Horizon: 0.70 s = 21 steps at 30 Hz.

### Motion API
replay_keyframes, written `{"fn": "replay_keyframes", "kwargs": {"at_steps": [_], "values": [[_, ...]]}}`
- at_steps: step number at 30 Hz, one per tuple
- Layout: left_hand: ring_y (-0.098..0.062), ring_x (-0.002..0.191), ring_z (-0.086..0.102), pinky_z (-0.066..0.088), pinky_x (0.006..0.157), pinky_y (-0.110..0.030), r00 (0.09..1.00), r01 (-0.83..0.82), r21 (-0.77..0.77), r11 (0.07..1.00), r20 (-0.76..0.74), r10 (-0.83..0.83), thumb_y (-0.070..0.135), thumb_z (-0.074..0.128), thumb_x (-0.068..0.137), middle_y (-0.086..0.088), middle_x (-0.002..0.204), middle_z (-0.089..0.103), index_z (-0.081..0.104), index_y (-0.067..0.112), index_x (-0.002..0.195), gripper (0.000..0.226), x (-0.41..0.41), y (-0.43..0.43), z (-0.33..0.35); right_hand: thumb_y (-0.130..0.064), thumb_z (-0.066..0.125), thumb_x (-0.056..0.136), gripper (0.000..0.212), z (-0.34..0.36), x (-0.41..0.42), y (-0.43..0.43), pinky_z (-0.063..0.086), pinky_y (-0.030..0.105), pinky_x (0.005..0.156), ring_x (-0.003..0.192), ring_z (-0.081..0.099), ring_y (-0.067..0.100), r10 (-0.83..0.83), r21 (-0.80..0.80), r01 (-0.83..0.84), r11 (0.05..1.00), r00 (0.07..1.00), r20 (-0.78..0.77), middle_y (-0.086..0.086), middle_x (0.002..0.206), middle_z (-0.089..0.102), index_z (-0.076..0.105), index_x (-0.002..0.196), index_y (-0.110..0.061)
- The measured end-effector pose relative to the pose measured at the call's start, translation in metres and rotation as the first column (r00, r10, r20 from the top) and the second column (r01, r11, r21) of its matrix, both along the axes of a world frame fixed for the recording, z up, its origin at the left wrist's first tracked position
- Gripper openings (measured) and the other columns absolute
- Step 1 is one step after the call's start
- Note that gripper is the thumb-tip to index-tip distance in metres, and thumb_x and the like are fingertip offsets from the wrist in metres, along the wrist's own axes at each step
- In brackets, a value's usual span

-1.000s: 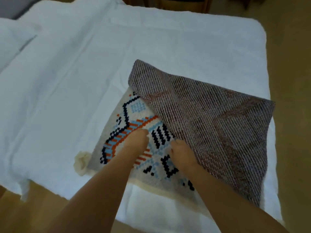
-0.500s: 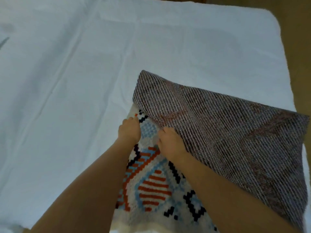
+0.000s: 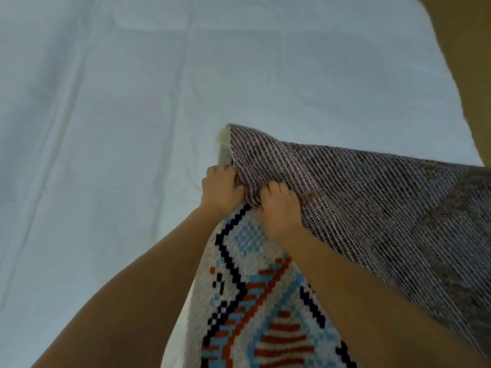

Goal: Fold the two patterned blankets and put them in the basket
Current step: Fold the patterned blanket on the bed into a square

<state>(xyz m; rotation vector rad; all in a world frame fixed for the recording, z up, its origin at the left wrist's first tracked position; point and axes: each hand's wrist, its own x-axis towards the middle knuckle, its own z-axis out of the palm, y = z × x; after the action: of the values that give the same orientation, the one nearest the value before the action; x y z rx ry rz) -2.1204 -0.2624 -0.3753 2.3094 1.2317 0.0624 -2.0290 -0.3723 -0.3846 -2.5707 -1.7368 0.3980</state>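
The bed [image 3: 159, 128] takes up most of what I see, its white sheet spread flat. That is probably why the folding is being done here: there is room to lay cloth out. A strip of tan floor [image 3: 473, 49] shows past the bed's far right corner.

The blanket [image 3: 265, 314] lies on the near right part of the bed, with its blue, red and black pattern facing up between the person's forearms. A wide flap [image 3: 372, 208] of it is turned over to the right and shows a dull striped back. The flap is lifted off the bed near its corner, so I take it that one fold is under way. No basket is in sight, and I cannot tell whether a second blanket is here.

The right hand [image 3: 279, 208] is knuckles up, its fingers curled tight and bunching the flap's edge. The left hand [image 3: 219, 188] is just beside it, its fingers likewise clamped on the same edge nearer the corner. Gripping so close together at one corner should let the person steer it and line up the edges.

A cream tassel [image 3: 222, 134] pokes out at the corner tip, just above the left hand.
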Motion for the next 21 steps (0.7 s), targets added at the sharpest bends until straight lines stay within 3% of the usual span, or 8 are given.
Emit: {"fn": "replay_keyframes", "kwargs": {"at_steps": [3, 6, 9, 11, 12, 15, 18, 21], "values": [[-0.029, 0.088, 0.059, 0.045, 0.076, -0.036, 0.985, 0.035, -0.034, 0.999, 0.170, -0.029, 0.028, 0.051, 0.091, -0.012, 0.094, 0.064, 0.054, 0.008, 0.098, 0.021, 0.019, 0.003, 0.003, -0.015, 0.052, 0.089, 0.019, 0.008, 0.013, 0.011, 0.042, 0.041, 0.082, 0.100, 0.052, 0.031, -0.147, 0.098, 0.157, 0.983, 0.984, -0.099, 0.015, 0.108, 0.057, 0.056, 0.103, -0.004], [-0.018, 0.091, 0.059, 0.046, 0.079, -0.030, 0.971, 0.066, -0.270, 0.961, 0.240, 0.001, 0.044, 0.061, 0.081, -0.001, 0.099, 0.064, 0.056, 0.020, 0.102, 0.032, 0.035, 0.008, 0.004, -0.014, 0.047, 0.091, 0.012, 0.017, 0.035, 0.015, 0.042, 0.037, 0.068, 0.081, 0.053, 0.029, -0.435, 0.205, 0.540, 0.816, 0.808, -0.398, 0.017, 0.090, 0.058, 0.052, 0.089, -0.003], [-0.028, 0.109, 0.056, 0.044, 0.091, -0.033, 0.983, 0.184, -0.259, 0.948, 0.068, -0.172, 0.041, 0.063, 0.072, -0.009, 0.111, 0.065, 0.068, 0.014, 0.096, 0.036, 0.036, 0.008, -0.003, -0.013, 0.044, 0.093, 0.012, 0.017, 0.060, 0.006, 0.042, 0.035, 0.071, 0.084, 0.054, 0.028, -0.560, 0.143, 0.672, 0.727, 0.700, -0.443, 0.014, 0.091, 0.057, 0.053, 0.091, -0.004], [-0.033, 0.120, 0.048, 0.039, 0.100, -0.039, 0.958, 0.273, -0.133, 0.953, -0.048, -0.281, 0.032, 0.060, 0.081, -0.016, 0.123, 0.060, 0.069, 0.006, 0.094, 0.031, 0.037, 0.000, -0.010, -0.011, 0.046, 0.092, 0.011, 0.017, 0.068, -0.003, 0.043, 0.038, 0.076, 0.091, 0.052, 0.029, -0.550, 0.123, 0.627, 0.769, 0.748, -0.371, 0.015, 0.100, 0.055, 0.054, 0.096, -0.004], [-0.035, 0.115, 0.052, 0.042, 0.095, -0.040, 0.963, 0.262, -0.110, 0.959, -0.035, -0.268, 0.027, 0.057, 0.085, -0.018, 0.116, 0.063, 0.068, 0.004, 0.089, 0.026, 0.039, -0.007, -0.009, -0.008, 0.048, 0.090, 0.010, 0.017, 0.068, -0.008, 0.042, 0.039, 0.077, 0.092, 0.050, 0.028, -0.520, 0.139, 0.587, 0.798, 0.786, -0.334, 0.014, 0.102, 0.053, 0.054, 0.098, -0.005], [-0.026, 0.065, 0.054, 0.036, 0.053, -0.029, 0.991, 0.058, -0.229, 0.972, 0.134, -0.028, 0.020, 0.049, 0.089, -0.005, 0.063, 0.053, 0.045, 0.015, 0.061, 0.029, 0.045, -0.023, 0.002, 0.007, 0.054, 0.079, 0.016, 0.021, 0.057, -0.017, 0.037, 0.035, 0.068, 0.085, 0.048, 0.029, -0.334, 0.246, 0.376, 0.894, 0.922, -0.195, 0.015, 0.095, 0.054, 0.054, 0.091, -0.003], [-0.022, 0.055, 0.051, 0.039, 0.050, -0.029, 0.964, -0.074, -0.416, 0.906, 0.203, 0.172, 0.018, 0.045, 0.092, -0.006, 0.059, 0.054, 0.046, 0.013, 0.060, 0.032, 0.044, -0.032, 0.016, 0.010, 0.055, 0.077, 0.020, 0.024, 0.043, -0.026, 0.030, 0.031, 0.062, 0.074, 0.047, 0.026, -0.201, 0.245, 0.235, 0.941, 0.967, -0.156, 0.013, 0.082, 0.054, 0.049, 0.079, -0.009], [-0.016, 0.042, 0.057, 0.053, 0.047, -0.026, 0.869, -0.197, -0.733, 0.651, 0.177, 0.462, 0.015, 0.046, 0.094, -0.007, 0.053, 0.061, 0.059, 0.004, 0.075, 0.026, 0.036, -0.045, 0.037, -0.008, 0.054, 0.087, 0.021, 0.023, 0.032, -0.037, 0.030, 0.030, 0.057, 0.063, 0.044, 0.021, -0.347, 0.193, 0.434, 0.880, 0.865, -0.364, 0.001, 0.068, 0.044, 0.036, 0.078, -0.014]]}}
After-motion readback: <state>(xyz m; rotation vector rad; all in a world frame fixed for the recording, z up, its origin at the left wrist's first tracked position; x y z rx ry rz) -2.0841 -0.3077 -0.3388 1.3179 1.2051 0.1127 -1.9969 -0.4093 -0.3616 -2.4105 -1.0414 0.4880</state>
